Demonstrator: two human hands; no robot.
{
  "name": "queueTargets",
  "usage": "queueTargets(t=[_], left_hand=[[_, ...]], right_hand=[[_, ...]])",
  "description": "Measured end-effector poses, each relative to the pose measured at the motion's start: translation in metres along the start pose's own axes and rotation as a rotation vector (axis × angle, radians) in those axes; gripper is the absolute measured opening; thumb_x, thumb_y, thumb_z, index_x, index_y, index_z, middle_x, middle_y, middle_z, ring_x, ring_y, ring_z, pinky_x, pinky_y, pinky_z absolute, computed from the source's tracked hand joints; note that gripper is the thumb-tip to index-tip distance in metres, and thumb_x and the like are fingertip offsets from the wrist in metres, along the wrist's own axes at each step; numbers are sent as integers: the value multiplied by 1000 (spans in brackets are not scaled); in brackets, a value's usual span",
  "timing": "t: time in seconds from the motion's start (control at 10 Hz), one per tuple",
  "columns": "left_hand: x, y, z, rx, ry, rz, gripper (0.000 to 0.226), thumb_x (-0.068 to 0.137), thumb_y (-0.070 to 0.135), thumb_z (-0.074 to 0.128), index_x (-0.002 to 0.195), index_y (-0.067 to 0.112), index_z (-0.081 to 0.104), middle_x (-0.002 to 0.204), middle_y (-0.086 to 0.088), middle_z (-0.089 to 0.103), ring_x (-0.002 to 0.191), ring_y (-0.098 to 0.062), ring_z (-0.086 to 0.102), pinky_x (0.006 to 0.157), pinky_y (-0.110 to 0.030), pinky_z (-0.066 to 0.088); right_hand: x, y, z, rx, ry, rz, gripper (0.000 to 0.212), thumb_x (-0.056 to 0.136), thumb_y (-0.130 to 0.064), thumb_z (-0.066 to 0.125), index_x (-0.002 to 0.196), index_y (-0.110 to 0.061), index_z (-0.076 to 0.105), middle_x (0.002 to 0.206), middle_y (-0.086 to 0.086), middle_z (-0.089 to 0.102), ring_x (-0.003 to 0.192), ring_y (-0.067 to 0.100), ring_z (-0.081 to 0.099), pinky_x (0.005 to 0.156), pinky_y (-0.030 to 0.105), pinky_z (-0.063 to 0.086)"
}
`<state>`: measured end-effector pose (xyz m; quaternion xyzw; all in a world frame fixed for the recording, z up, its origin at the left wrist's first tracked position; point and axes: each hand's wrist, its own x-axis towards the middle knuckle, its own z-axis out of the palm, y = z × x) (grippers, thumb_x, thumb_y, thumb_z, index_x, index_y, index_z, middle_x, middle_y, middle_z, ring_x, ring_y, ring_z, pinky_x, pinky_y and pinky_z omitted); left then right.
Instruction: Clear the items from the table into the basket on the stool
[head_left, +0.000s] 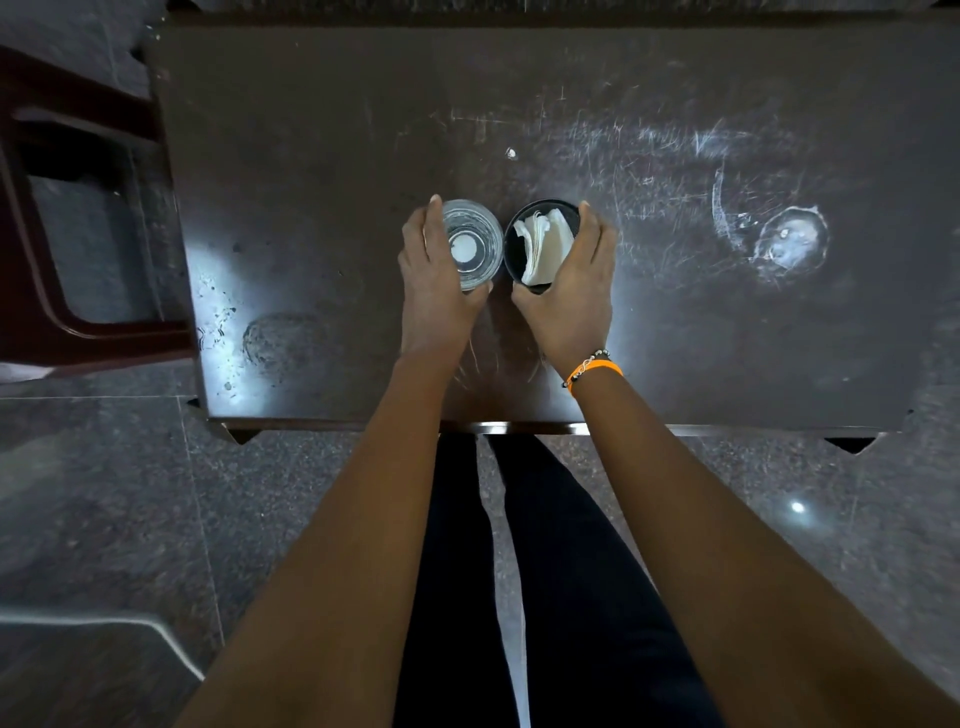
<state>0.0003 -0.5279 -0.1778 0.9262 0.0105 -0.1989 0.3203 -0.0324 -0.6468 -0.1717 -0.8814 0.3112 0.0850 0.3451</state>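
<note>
Clear glass (472, 244) gripped by left hand (434, 275), black napkin holder (540, 241) gripped by right hand (569, 291), both arms extended, scratched dark table (675, 322), speckled stone floor (104, 493).

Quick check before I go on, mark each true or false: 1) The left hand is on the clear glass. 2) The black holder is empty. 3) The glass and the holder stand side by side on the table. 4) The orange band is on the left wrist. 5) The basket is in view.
1) True: the left hand grips the clear glass.
2) False: the black holder, gripped by the right hand, holds white paper napkins.
3) True: both stand close together on the table.
4) False: the orange band is on the right wrist.
5) False: no basket shows.
</note>
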Motion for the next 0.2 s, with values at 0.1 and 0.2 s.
queueTargets(t=[0.1, 0.2], left_hand=[[-1, 0, -1, -8, -47, -12, 104, 71, 15, 79, 149, 9, 11, 154, -13, 17, 138, -31, 26, 112, -34, 24], [-11, 1, -7, 66, -31, 9, 100, 74, 14, 76, 149, 7, 10, 156, -15, 14, 142, -33, 17, 115, -38, 20]], right_hand=[[0, 2, -1, 24, -52, -11, 99, 68, -21, 79, 145, -8, 18, 150, 12, 24, 141, 26, 25, 108, 37, 39], [-4, 1, -5, 15, -94, -41, 98, 73, -28, 77, 146, -5, 14, 154, 15, 20, 144, 27, 19, 118, 35, 21]])
